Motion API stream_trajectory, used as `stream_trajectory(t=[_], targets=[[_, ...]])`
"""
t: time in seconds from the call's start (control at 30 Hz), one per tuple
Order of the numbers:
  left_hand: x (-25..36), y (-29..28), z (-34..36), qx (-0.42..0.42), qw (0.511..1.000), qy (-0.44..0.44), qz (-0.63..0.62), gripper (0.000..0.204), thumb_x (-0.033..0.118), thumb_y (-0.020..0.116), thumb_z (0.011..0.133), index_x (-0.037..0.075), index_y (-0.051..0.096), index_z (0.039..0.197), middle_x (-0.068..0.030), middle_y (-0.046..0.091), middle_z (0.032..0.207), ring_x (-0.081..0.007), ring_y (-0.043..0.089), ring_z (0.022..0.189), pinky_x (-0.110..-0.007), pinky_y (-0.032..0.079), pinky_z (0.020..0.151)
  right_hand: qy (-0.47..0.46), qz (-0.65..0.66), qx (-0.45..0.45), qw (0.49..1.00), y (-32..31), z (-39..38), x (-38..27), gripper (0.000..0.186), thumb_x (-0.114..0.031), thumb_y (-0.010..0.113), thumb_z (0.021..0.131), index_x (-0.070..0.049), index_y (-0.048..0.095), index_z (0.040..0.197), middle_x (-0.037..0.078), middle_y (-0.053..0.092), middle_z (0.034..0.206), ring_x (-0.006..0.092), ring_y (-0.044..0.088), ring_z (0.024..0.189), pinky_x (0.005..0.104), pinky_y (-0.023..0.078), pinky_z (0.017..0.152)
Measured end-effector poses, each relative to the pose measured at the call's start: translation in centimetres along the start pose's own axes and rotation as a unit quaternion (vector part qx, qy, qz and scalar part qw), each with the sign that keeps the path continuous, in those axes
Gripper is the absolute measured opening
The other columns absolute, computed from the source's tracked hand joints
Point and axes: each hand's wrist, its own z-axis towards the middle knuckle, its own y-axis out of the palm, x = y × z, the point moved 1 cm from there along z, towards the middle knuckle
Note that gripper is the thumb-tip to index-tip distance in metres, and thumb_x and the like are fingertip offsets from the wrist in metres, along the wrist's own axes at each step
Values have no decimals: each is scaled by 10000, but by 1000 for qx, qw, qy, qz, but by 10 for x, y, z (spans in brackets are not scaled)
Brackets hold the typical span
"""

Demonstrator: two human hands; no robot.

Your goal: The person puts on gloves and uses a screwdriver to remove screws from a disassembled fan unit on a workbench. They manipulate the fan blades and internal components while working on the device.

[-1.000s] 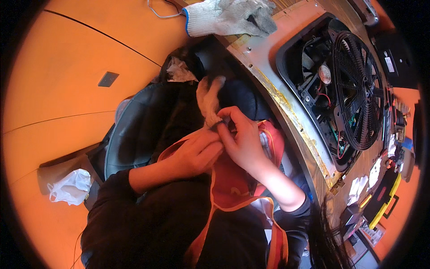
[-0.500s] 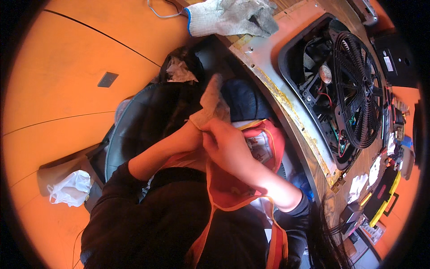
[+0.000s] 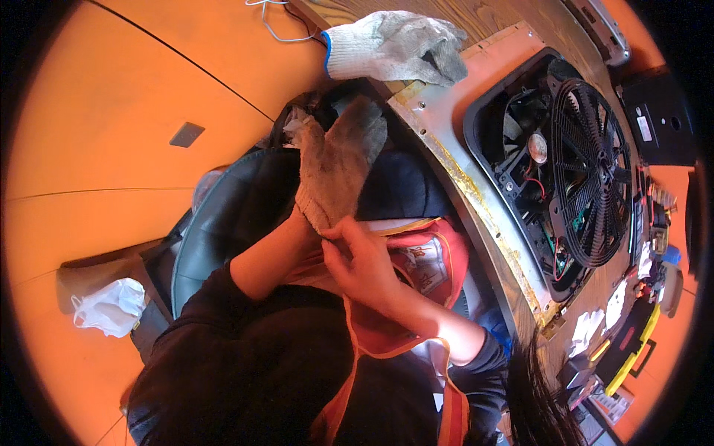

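Note:
A dirty grey knit glove (image 3: 343, 152) covers the fingers and palm of my left hand (image 3: 327, 186), with the bare wrist below its cuff; how far the fingers inside are bent is hidden. My right hand (image 3: 361, 264) pinches the glove's cuff beside that wrist. Beneath both hands a red apron with orange edging (image 3: 446, 260) lies bunched on my lap. A second white-and-grey glove with a blue edge (image 3: 383, 44) rests on the wooden table above.
On the table (image 3: 520, 327) sit a metal panel (image 3: 476, 201) with a black fan assembly (image 3: 587, 171), a black-and-yellow case (image 3: 632, 342) and papers. To my left are a dark chair (image 3: 208, 245), a white plastic bag (image 3: 111, 305) and the orange floor (image 3: 89, 149).
The held glove has been drawn over my left hand, which has risen with its fingers covered. My right hand has moved down and left onto the cuff, keeping its pinch.

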Motion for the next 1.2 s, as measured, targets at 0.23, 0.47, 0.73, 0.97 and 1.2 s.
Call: stream_trajectory(t=[0.23, 0.47, 0.73, 0.97, 1.2], targets=[[-47, -2, 28, -94, 984, 113, 96, 532, 250, 565, 977, 54, 423, 1450, -193, 571, 1356, -267, 558, 1240, -355, 394, 1072, 55, 37, -28, 997, -13, 16, 19, 87, -52, 640, 934, 5, 591, 979, 138, 647, 771, 174, 631, 670, 296, 468, 602], [-33, 19, 19, 38, 974, -154, -160, 546, 236, 596, 986, 72, 402, 1470, -171, 512, 1420, -272, 527, 1277, -340, 414, 1086, -24, 5, -89, 996, 3, 17, 4, 93, -96, 614, 933, -22, 564, 960, 229, 666, 830, 437, 666, 807, 491, 507, 654], [33, -10, 31, 281, 955, -47, -85, 441, 286, 655, 943, 21, 580, 1288, -134, 574, 1247, -229, 573, 1101, -342, 456, 965, -81, -116, -154, 978, -5, 10, -13, 125, -79, 622, 893, -55, 605, 1014, 178, 648, 927, 408, 645, 847, 465, 520, 686], [72, -31, 109, 247, 957, 122, 93, 251, 229, 705, 873, 9, 720, 993, -130, 637, 1097, -233, 606, 991, -365, 490, 835, -142, -148, -83, 975, -49, 7, -31, 241, 1, 636, 848, -47, 651, 1084, 132, 667, 952, 343, 667, 862, 396, 549, 750], [157, 12, 101, 31, 769, 547, 330, 306, 96, 788, 756, 90, 677, 1041, -170, 639, 1175, -302, 621, 1035, -377, 512, 863, -271, -347, 120, 890, -134, 3, -97, 299, 29, 685, 713, 13, 689, 1012, 147, 684, 1005, 282, 690, 874, 339, 579, 731]])
